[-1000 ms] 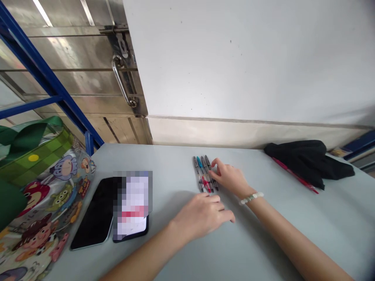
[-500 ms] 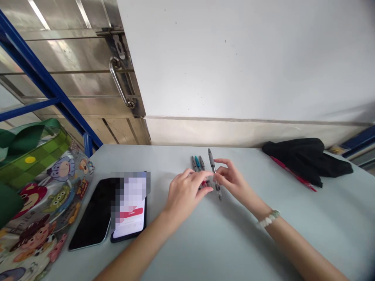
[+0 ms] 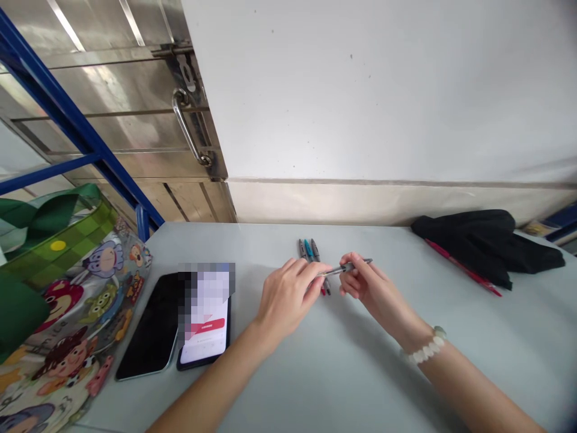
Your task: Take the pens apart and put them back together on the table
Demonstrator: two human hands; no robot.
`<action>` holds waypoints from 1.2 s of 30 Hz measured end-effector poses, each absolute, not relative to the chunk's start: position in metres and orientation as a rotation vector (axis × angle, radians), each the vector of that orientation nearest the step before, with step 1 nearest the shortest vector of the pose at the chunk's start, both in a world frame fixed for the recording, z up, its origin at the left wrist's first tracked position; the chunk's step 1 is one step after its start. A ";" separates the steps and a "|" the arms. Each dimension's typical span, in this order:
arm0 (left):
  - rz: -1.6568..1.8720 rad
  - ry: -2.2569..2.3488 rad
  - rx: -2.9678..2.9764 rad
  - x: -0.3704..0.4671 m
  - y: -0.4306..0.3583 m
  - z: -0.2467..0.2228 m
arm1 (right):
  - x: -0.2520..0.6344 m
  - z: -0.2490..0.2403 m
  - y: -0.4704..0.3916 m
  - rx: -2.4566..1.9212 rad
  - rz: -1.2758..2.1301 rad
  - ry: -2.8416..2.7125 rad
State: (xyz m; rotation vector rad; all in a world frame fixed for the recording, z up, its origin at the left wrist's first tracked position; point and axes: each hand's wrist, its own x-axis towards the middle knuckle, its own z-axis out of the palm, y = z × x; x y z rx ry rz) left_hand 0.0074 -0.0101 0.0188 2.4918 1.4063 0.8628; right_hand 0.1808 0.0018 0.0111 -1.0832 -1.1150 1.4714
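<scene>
A clear-barrelled pen with a grey end [image 3: 346,268] lies nearly level between my two hands, above the table. The fingers of my right hand [image 3: 367,282] pinch its grey part. At the other end, my left hand [image 3: 291,294] closes its thumb and forefinger on the pen's tip. Behind and beneath my left fingers, three pens lie side by side on the table, two with grey ends and one with a teal end [image 3: 309,248]. My left hand hides their middles, while a red tip and a dark tip show below.
Two phones lie at the left, one dark [image 3: 151,325] and one with a lit screen [image 3: 207,337]. Beside them stands a cartoon-printed bag [image 3: 103,270]. A black cloth [image 3: 482,240] and a red pen [image 3: 464,269] are at the right, near the wall [image 3: 383,108].
The pen has turned from upright to nearly level. My left thumb and forefinger have closed on its tip, and my right fingers have shifted towards its grey end. The view has shifted slightly.
</scene>
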 end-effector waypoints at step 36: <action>0.686 1.519 2.599 -0.002 0.003 0.015 | 0.199 0.014 0.008 -1.258 0.528 -2.003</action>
